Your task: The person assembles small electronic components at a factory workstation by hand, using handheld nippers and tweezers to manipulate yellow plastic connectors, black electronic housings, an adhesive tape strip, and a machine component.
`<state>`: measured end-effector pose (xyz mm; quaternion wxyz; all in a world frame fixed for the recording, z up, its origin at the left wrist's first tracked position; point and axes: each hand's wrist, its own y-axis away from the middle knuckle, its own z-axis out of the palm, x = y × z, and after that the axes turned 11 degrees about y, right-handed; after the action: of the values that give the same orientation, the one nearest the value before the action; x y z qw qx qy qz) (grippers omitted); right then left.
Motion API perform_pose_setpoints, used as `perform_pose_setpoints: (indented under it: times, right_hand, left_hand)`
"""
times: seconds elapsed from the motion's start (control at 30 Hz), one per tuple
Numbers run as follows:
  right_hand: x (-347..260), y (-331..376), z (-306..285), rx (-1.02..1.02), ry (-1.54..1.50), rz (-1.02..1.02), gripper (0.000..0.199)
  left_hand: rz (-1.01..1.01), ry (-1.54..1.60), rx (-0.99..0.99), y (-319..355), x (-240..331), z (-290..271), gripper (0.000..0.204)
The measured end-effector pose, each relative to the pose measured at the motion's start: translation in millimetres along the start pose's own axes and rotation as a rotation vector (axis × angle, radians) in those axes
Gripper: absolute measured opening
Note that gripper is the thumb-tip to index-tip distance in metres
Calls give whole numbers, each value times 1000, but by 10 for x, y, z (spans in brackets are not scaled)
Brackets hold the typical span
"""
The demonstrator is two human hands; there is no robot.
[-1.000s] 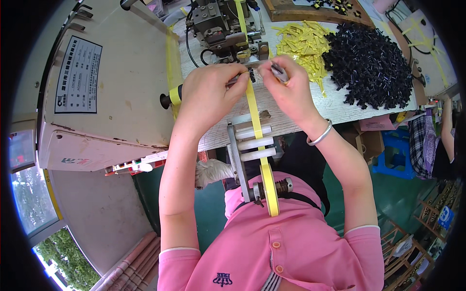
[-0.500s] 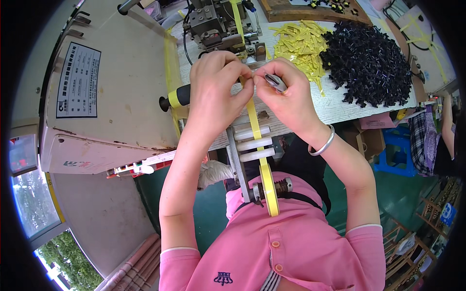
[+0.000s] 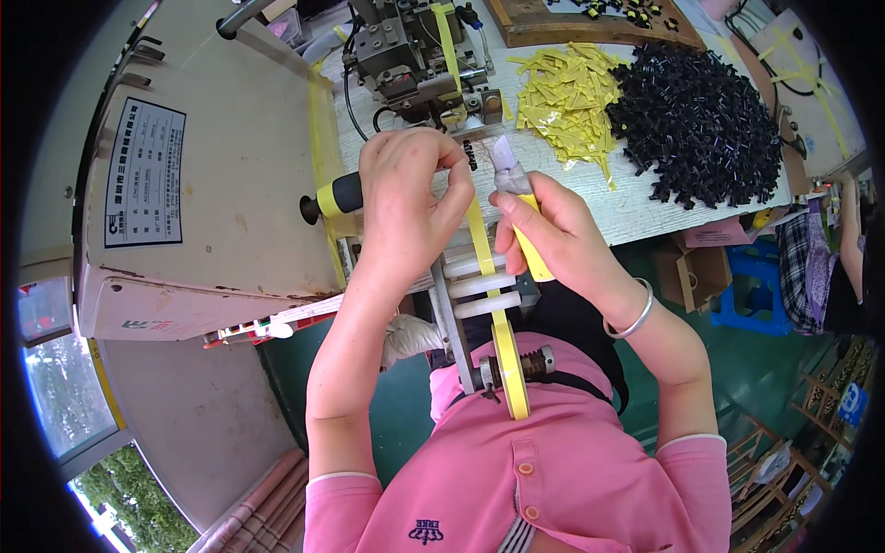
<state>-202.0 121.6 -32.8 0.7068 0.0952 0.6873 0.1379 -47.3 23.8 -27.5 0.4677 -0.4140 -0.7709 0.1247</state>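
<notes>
Watching remotely, I see the right hand wrapped round a yellow-handled knife, blade toward eleven o'clock. At its nine o'clock the left hand curls, thumb and forefinger close; whether they're pinching anything, I can't tell. Yellow tape runs between.

Head-mtd fisheye cam, facing dn, hands nearby.
</notes>
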Motion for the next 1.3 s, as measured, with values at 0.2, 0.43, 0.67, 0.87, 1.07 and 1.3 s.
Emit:
perform_pose_setpoints:
  times: [0.2,0.43,0.67,0.87,1.07,1.3]
  right_hand:
    - [56,-318,92,453,502,-607,15]
    - [12,-405,17,499,668,-780,13]
    - [66,-348,-31,558,651,-656,12]
    - [-51,-346,50,552,712,-715,15]
    - [-48,-335,2,525,703,-717,15]
    - [-25,-85,-53,252,368,-282,19]
  left_hand:
    - [-50,88,-2,13,19,-32,12]
    - [-45,171,108,2,-2,-58,13]
    - [-17,86,55,0,5,-36,13]
    - [55,-1,-21,8,7,-20,20]
    - [70,-51,-55,-25,-20,14,21]
    - [157,-169,-43,-26,31,-45,22]
